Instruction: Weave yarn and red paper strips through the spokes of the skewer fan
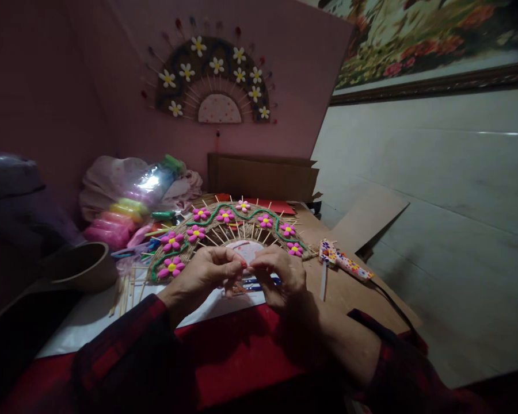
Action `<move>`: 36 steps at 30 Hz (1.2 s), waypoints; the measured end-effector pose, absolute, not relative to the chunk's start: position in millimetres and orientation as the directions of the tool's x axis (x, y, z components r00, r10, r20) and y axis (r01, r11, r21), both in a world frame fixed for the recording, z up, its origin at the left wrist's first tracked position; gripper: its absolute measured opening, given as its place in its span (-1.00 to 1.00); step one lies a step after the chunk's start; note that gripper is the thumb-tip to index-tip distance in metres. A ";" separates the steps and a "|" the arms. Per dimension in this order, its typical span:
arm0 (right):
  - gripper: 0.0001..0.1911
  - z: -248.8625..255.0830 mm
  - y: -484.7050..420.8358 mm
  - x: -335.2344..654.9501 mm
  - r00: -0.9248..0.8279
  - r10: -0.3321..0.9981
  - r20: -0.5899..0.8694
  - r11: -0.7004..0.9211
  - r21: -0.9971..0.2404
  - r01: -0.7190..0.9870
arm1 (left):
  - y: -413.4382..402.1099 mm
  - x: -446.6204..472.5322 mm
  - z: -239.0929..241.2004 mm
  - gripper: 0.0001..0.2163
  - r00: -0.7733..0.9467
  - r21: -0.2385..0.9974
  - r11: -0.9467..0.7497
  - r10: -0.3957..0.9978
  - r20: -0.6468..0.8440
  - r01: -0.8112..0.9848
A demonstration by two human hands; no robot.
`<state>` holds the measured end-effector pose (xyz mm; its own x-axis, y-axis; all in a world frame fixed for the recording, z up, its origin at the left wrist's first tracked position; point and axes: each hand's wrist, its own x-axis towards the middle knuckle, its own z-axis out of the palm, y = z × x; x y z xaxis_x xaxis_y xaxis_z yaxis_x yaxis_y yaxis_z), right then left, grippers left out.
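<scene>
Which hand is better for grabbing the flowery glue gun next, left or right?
Probably the right hand: the glue gun lies to its right, while the left hand is farther away. Both seem to pinch something small and red.

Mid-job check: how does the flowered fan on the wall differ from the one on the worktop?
The wall fan has white flowers; the worktop fan has pink flowers. Coloured tips rim the wall fan, while the worktop fan's outer sticks look plain. The worktop fan is partly hidden by the left hand and right hand; the wall fan is unobstructed. Both are half-round, with yellow flower centres and a pale inner base.
</scene>
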<state>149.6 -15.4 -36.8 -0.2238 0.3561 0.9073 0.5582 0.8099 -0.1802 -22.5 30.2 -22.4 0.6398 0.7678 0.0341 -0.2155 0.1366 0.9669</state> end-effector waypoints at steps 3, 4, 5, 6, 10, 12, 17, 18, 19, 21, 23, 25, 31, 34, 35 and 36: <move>-0.80 -37.1 -17.0 149.1 -0.217 0.355 0.909 0.801 -0.177 0.572 | 29.4 -23.1 -22.4 -0.77 0.645 0.969 0.126 0.763 0.042 -0.212; -0.80 -37.3 -17.8 148.8 -0.214 0.357 0.909 0.794 -0.174 0.582 | 29.3 -23.3 -22.5 -0.77 0.647 0.970 0.123 0.762 0.044 -0.211; -0.80 -37.5 -18.6 148.5 -0.209 0.357 0.911 0.786 -0.171 0.595 | 29.3 -23.4 -22.5 -0.78 0.647 0.971 0.120 0.761 0.045 -0.209; -0.81 -37.8 -19.3 148.3 -0.203 0.357 0.912 0.775 -0.168 0.609 | 29.3 -23.5 -22.3 -0.77 0.648 0.971 0.118 0.760 0.046 -0.207; -0.84 -38.0 -20.5 148.2 -0.205 0.361 0.910 0.755 -0.156 0.637 | 29.0 -23.2 -20.8 -0.75 0.647 0.973 0.116 0.761 0.041 -0.198; -0.84 -37.9 -19.8 148.6 -0.215 0.350 0.912 0.771 -0.150 0.619 | 28.6 -23.2 -20.2 -0.76 0.648 0.975 0.110 0.760 0.042 -0.193; -0.85 -37.0 -19.2 148.8 -0.210 0.340 0.917 0.777 -0.148 0.612 | 28.7 -24.1 -20.9 -0.80 0.652 0.980 0.088 0.756 0.052 -0.179; -0.85 -36.6 -19.7 148.6 -0.208 0.342 0.916 0.772 -0.148 0.618 | 29.1 -24.3 -21.5 -0.80 0.655 0.981 0.084 0.754 0.054 -0.177; -0.85 -36.0 -20.3 148.4 -0.207 0.344 0.916 0.767 -0.147 0.624 | 29.5 -24.5 -22.1 -0.80 0.657 0.982 0.078 0.752 0.057 -0.175; -0.85 -34.7 -21.6 147.9 -0.206 0.345 0.916 0.760 -0.144 0.633 | 30.3 -24.8 -23.2 -0.80 0.662 0.983 0.065 0.747 0.065 -0.169; -0.86 -33.8 -22.4 147.3 -0.204 0.341 0.918 0.753 -0.137 0.644 | 30.7 -25.1 -23.8 -0.81 0.665 0.985 0.052 0.743 0.072 -0.165; -0.86 -33.8 -22.3 146.9 -0.202 0.333 0.921 0.752 -0.131 0.646 | 30.6 -25.2 -23.8 -0.82 0.666 0.985 0.046 0.742 0.079 -0.168; -0.85 -36.7 -20.9 147.1 -0.196 0.291 0.936 0.760 -0.102 0.642 | 29.4 -25.1 -21.8 -0.83 0.665 0.982 0.053 0.742 0.083 -0.182; -0.86 -37.6 -22.5 147.6 -0.197 0.298 0.934 0.746 -0.099 0.658 | 29.3 -25.0 -21.4 -0.83 0.666 0.984 0.040 0.741 0.087 -0.174; -0.86 -37.7 -23.3 147.6 -0.197 0.303 0.933 0.747 -0.104 0.657 | 29.4 -24.9 -21.4 -0.83 0.667 0.985 0.035 0.740 0.089 -0.171; -0.85 -37.6 -23.9 147.7 -0.195 0.306 0.932 0.747 -0.108 0.656 | 29.5 -24.9 -21.5 -0.83 0.667 0.985 0.032 0.740 0.091 -0.170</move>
